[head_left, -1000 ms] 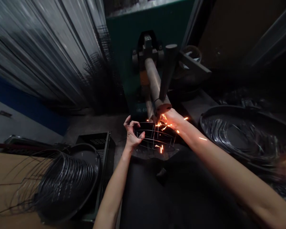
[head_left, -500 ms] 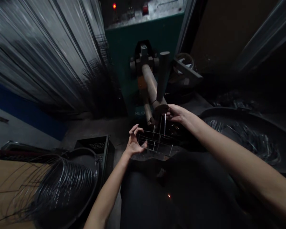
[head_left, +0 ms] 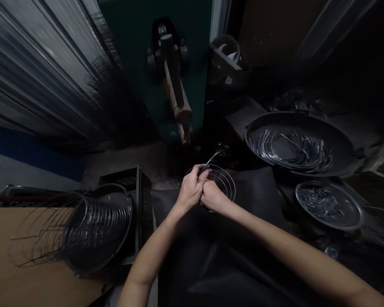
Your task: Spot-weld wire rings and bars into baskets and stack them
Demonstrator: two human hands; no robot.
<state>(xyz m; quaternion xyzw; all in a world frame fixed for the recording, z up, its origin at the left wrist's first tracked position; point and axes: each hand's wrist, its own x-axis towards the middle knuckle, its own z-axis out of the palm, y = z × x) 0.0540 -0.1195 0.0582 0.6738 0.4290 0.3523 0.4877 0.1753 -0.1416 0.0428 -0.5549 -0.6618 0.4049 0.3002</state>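
A round wire frame (head_left: 231,181) of several thin rings is held close above the dark apron, its rings showing behind my hands. My left hand (head_left: 191,187) is closed around part of it, with a thin bent wire (head_left: 213,157) rising from the fingers. Pressed against it, my right hand (head_left: 213,197) is curled into a grip at the frame's near side. What exactly lies inside the fingers is hidden. Beyond my hands stands the green machine (head_left: 131,47) with its long metal arms (head_left: 179,96), apart from the frame.
A round tub (head_left: 128,238) on the left holds many wire rings, beside a black crate (head_left: 139,183). At the right, a large pan (head_left: 342,132) holds curved wires, and a smaller bowl (head_left: 356,215) holds short metal pieces.
Both hands have come together, nearer the body and away from the machine's arms. My left hand has closed, and the wire frame has turned. The view has shifted downward and right.
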